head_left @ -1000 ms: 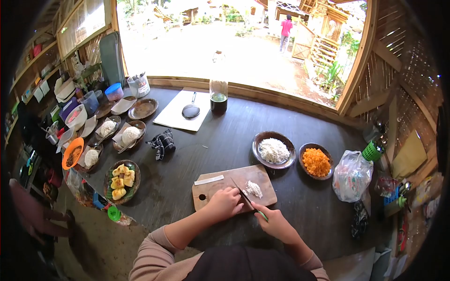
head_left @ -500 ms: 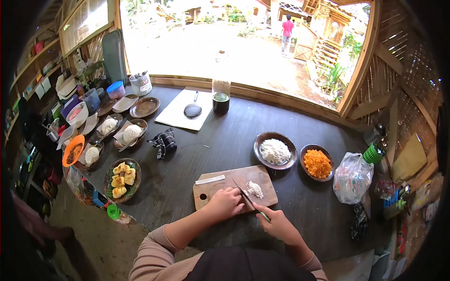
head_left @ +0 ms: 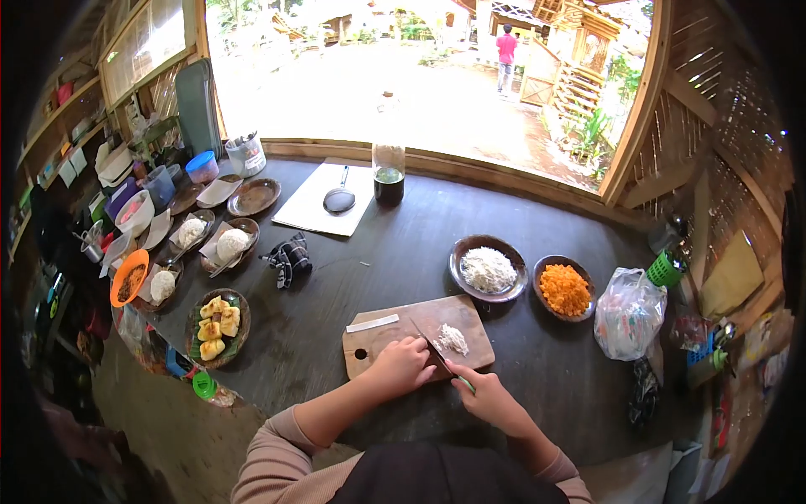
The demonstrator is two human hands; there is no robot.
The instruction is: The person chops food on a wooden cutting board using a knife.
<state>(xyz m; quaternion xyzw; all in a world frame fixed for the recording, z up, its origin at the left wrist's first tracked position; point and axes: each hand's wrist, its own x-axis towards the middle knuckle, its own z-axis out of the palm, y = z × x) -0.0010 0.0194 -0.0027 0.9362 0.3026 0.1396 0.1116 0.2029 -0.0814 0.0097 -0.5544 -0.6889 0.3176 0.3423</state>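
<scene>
Fingers [head_left: 460, 370] on knife [head_left: 434, 348], white shreds [head_left: 488, 270] in dish [head_left: 454, 272], orange shreds [head_left: 564, 290] in bowl [head_left: 563, 318]

Lower left: co-worker's pale, pinkish clothing, plain a second ago, is gone from view; dim, dark shape [head_left: 101, 445] now sits lower, at frame edge. Floor [head_left: 138, 403] shows where the foot stood. Head view swings slightly since half a second ago: cutting board [head_left: 388, 336] and jar of dark liquid [head_left: 389, 186] appear further left.
</scene>
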